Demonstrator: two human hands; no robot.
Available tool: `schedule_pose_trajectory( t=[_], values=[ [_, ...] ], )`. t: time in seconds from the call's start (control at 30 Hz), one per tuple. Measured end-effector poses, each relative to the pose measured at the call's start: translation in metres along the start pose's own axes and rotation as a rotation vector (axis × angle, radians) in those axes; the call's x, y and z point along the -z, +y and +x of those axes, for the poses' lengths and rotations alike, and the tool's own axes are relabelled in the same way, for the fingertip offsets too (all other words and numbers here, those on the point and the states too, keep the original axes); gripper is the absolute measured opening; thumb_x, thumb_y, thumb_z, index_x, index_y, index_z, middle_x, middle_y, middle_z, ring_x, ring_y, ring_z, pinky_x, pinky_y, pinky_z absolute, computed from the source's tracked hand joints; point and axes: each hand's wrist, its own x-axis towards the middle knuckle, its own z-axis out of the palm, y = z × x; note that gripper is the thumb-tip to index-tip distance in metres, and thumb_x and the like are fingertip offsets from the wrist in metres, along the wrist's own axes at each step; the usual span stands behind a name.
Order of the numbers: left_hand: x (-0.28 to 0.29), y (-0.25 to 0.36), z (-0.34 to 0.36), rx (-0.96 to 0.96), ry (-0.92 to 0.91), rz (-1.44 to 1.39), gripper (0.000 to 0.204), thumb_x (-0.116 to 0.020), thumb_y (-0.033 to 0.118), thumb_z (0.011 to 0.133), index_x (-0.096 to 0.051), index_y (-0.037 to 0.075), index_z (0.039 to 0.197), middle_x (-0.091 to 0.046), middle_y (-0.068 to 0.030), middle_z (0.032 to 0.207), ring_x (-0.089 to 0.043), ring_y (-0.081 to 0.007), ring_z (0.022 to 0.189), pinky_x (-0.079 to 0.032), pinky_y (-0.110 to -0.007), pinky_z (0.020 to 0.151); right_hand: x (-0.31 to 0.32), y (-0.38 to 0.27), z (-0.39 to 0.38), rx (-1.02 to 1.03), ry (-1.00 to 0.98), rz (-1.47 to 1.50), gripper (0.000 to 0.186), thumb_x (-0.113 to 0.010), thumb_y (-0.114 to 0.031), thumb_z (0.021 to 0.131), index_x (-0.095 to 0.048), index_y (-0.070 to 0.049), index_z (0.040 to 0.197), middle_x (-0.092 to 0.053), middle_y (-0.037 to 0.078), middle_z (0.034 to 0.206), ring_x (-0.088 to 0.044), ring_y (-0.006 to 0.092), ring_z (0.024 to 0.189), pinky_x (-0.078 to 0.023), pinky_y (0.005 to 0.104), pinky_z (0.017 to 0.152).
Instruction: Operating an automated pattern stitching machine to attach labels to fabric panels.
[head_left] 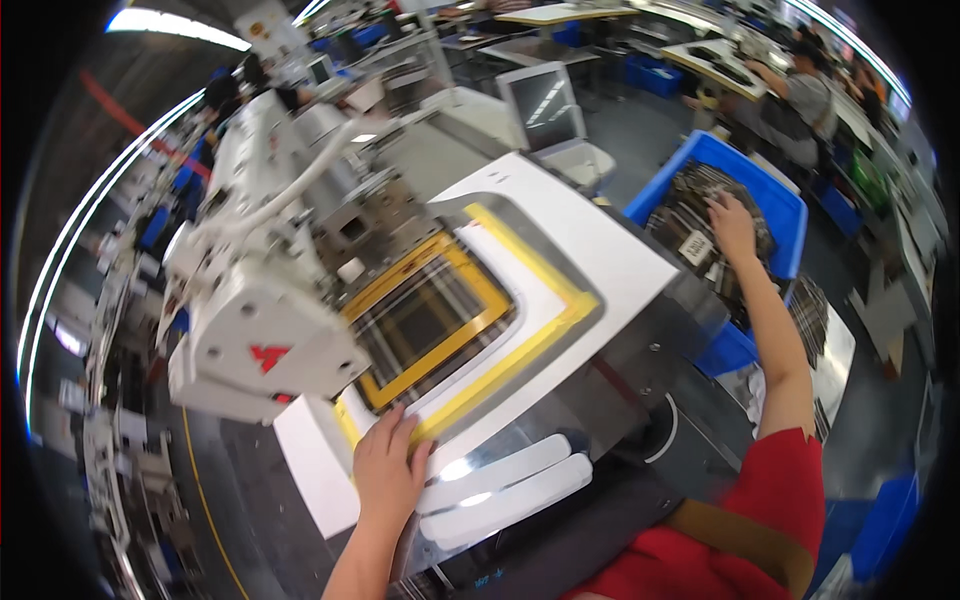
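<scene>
Dark plaid fabric pieces (pixel 682 203) sit heaped in the open blue plastic bin (pixel 791 215) off to your right, and your right hand (pixel 735 232) is in on them: looks like the pick-up step. One plaid fabric panel (pixel 425 310) lies inside the yellow rectangular clamp frame (pixel 440 352) beside the white sewing machine head (pixel 240 320). I'd say the next move calls for separating a single piece cleanly; pulling doubles looks like the risk. Pose: right arm stretched well out from your body, fingers part curled over the heap; can't tell if they've got hold of a piece. Left hand (pixel 388 475) is back-up, fingers loosely spread, gripping nothing visible, tips at the near corner of the yellow tape border (pixel 505 370), close to the frame.
</scene>
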Motion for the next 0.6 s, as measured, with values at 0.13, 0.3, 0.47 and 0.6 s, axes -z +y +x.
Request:
schedule_pose_trajectory(
  t=[0.13, 0.3, 0.47, 0.6],
  values=[
    [-0.005, -0.003, 0.004, -0.071, 0.036, -0.026, 0.036, -0.070, 0.023, 0.081, -0.061, 0.006, 0.111, -0.058, -0.0129, 0.124, -0.057, -0.0305, 0.110, -0.046, -0.040, 0.090, 0.026, -0.005, 0.010, 0.104, 0.109, -0.222, 0.023, -0.059, -0.014, 0.087, -0.067, -0.003, 0.106, -0.055, 0.011, 0.133, -0.054, 0.0318, 0.118, -0.043, 0.0404, 0.099],
    [-0.006, -0.003, 0.003, -0.079, 0.069, -0.028, 0.035, -0.069, 0.025, 0.083, -0.061, 0.005, 0.110, -0.059, -0.0127, 0.123, -0.057, -0.0295, 0.111, -0.046, -0.039, 0.090, 0.088, -0.095, 0.064, 0.031, -0.002, 0.057, 0.023, -0.049, -0.020, 0.098, -0.063, -0.008, 0.111, -0.065, 0.021, 0.098, -0.063, 0.0383, 0.090, -0.050, 0.0425, 0.074],
    [-0.001, -0.008, -0.002, -0.031, 0.059, -0.062, 0.033, -0.068, 0.025, 0.084, -0.061, 0.006, 0.110, -0.059, -0.0118, 0.122, -0.057, -0.0295, 0.111, -0.046, -0.040, 0.091, 0.147, -0.230, 0.093, 0.264, 0.178, 0.732, 0.025, -0.050, -0.019, 0.098, -0.063, -0.003, 0.112, -0.068, 0.014, 0.091, -0.065, 0.0253, 0.079, -0.048, 0.0308, 0.074],
    [0.008, -0.011, 0.001, 0.036, 0.063, -0.127, 0.029, -0.066, 0.021, 0.085, -0.063, 0.006, 0.110, -0.061, -0.0106, 0.120, -0.057, -0.0293, 0.111, -0.045, -0.041, 0.093, 0.126, -0.281, 0.099, 0.012, -0.167, 0.964, 0.032, -0.054, -0.022, 0.097, -0.062, 0.002, 0.115, -0.066, 0.007, 0.095, -0.059, 0.0144, 0.087, -0.045, 0.0251, 0.079]
  ],
)
